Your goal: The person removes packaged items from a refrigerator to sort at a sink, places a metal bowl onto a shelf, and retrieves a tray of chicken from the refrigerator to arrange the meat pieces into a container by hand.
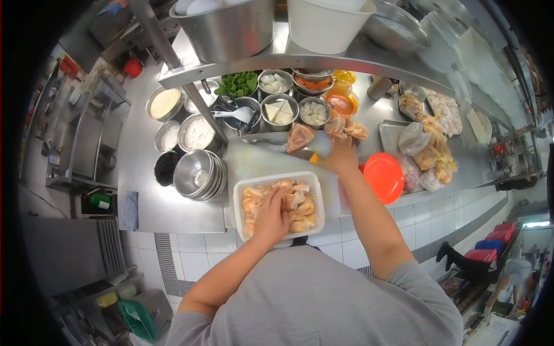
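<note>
My left hand (273, 214) lies over raw chicken pieces (302, 207) in a white plastic basket (318, 196), its fingers resting on the meat. The basket stands at the near edge of a pale cutting board (254, 158). My right hand (343, 157) is at the board's right side, closed around the handle of a knife (303, 153). The blade points left, with a yellow part showing near the thumb. Just beyond the knife sits a raw chicken piece (300, 136). More chicken pieces (353, 130) lie right past my right fingertips, whose contact with them I cannot make out.
Steel bowls of white powder (199, 134), cut tofu (279, 111) and greens (237, 85) stand behind the board. Stacked bowls (196, 173) are at left. Right are a red-orange plate (384, 177) and bagged meat (433, 147). A steel shelf (288, 55) overhangs the far side.
</note>
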`<act>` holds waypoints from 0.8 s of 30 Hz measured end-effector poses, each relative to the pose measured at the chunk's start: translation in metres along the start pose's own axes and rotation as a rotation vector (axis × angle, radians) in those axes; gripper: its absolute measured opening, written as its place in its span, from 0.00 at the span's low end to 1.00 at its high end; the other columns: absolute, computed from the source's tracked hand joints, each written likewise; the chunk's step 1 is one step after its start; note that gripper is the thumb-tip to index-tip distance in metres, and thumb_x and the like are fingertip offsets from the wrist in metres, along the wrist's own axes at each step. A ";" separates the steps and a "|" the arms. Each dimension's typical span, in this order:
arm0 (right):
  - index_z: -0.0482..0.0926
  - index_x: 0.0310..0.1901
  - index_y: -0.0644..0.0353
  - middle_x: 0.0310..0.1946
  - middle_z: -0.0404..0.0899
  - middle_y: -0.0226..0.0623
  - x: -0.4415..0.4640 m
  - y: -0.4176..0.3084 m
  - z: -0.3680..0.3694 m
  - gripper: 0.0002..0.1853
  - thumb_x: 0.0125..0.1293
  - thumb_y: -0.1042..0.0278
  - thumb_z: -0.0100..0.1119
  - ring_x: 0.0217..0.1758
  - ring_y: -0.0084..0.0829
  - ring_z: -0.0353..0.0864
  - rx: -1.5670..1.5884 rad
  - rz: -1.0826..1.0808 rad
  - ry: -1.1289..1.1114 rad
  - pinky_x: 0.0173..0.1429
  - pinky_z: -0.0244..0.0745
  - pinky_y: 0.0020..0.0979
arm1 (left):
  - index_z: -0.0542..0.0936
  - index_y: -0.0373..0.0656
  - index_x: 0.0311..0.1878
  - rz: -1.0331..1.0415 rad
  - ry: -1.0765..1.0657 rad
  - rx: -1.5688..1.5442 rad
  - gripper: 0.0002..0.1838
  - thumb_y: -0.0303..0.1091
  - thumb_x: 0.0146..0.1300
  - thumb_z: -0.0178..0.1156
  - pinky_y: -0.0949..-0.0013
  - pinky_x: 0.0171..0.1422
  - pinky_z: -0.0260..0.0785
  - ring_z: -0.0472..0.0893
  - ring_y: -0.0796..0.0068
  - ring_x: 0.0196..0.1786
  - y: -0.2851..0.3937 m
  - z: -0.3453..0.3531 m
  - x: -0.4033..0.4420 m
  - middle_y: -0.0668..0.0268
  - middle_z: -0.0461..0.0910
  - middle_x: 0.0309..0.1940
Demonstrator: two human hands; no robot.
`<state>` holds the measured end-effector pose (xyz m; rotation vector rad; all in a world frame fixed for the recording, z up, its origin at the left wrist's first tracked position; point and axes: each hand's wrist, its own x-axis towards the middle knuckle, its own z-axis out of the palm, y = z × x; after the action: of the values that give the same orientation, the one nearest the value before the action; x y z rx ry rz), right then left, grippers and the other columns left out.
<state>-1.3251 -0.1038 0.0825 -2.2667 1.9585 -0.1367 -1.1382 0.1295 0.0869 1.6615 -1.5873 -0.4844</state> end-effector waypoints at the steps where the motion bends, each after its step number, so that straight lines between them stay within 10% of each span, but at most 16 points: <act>1: 0.71 0.72 0.44 0.74 0.66 0.46 0.005 0.004 0.013 0.44 0.52 0.52 0.78 0.74 0.53 0.70 -0.001 0.000 -0.002 0.69 0.74 0.51 | 0.68 0.39 0.74 0.005 -0.058 0.002 0.34 0.18 0.62 0.57 0.52 0.68 0.73 0.77 0.42 0.65 -0.003 0.001 0.003 0.46 0.71 0.68; 5: 0.70 0.70 0.47 0.70 0.67 0.51 -0.002 0.001 0.010 0.39 0.56 0.54 0.74 0.71 0.57 0.70 0.153 0.101 -0.005 0.70 0.73 0.50 | 0.72 0.41 0.71 -0.168 -0.311 -0.149 0.31 0.17 0.64 0.56 0.51 0.67 0.73 0.78 0.43 0.62 -0.004 -0.008 0.007 0.47 0.75 0.63; 10: 0.76 0.62 0.56 0.55 0.78 0.56 0.014 0.015 0.006 0.25 0.63 0.66 0.65 0.62 0.56 0.77 -0.218 -0.200 -0.059 0.67 0.76 0.47 | 0.78 0.43 0.60 -0.174 0.004 -0.384 0.23 0.18 0.61 0.59 0.54 0.58 0.77 0.82 0.49 0.50 -0.020 0.007 -0.001 0.49 0.82 0.48; 13: 0.78 0.59 0.60 0.54 0.80 0.49 -0.006 0.015 0.003 0.21 0.62 0.72 0.64 0.61 0.48 0.79 0.316 -0.141 0.353 0.62 0.79 0.44 | 0.81 0.43 0.53 -0.059 -0.220 0.080 0.17 0.21 0.60 0.62 0.57 0.54 0.77 0.83 0.53 0.48 -0.027 0.006 -0.002 0.53 0.82 0.49; 17: 0.71 0.69 0.59 0.61 0.78 0.38 -0.095 -0.025 -0.039 0.30 0.64 0.77 0.61 0.65 0.36 0.80 1.678 0.069 -0.157 0.64 0.80 0.36 | 0.83 0.44 0.51 -0.028 -0.402 0.101 0.16 0.28 0.58 0.67 0.53 0.60 0.73 0.82 0.54 0.53 -0.015 -0.013 0.006 0.59 0.82 0.52; 21: 0.68 0.75 0.54 0.67 0.72 0.38 -0.173 -0.075 -0.032 0.36 0.63 0.78 0.62 0.67 0.37 0.78 2.192 0.251 -0.656 0.66 0.78 0.37 | 0.83 0.46 0.60 0.030 -0.306 0.312 0.29 0.40 0.53 0.73 0.36 0.79 0.51 0.66 0.49 0.75 -0.004 -0.041 -0.004 0.59 0.75 0.67; 22: 0.68 0.75 0.54 0.67 0.72 0.38 -0.178 -0.075 -0.012 0.36 0.63 0.78 0.62 0.67 0.37 0.78 2.196 0.255 -0.647 0.66 0.78 0.37 | 0.82 0.46 0.63 0.002 -0.226 0.368 0.34 0.43 0.51 0.74 0.31 0.83 0.42 0.59 0.48 0.81 -0.006 -0.046 -0.009 0.58 0.71 0.71; 24: 0.72 0.73 0.53 0.65 0.72 0.41 -0.183 -0.074 0.019 0.34 0.62 0.74 0.65 0.66 0.40 0.78 1.176 -0.521 -0.233 0.63 0.78 0.43 | 0.79 0.48 0.68 0.009 -0.340 0.365 0.38 0.43 0.51 0.75 0.27 0.84 0.35 0.52 0.45 0.84 -0.022 -0.054 -0.012 0.59 0.65 0.76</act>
<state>-1.2770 0.0882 0.0802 -1.7253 0.7211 -0.7833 -1.0860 0.1537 0.1017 1.9145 -2.0276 -0.5159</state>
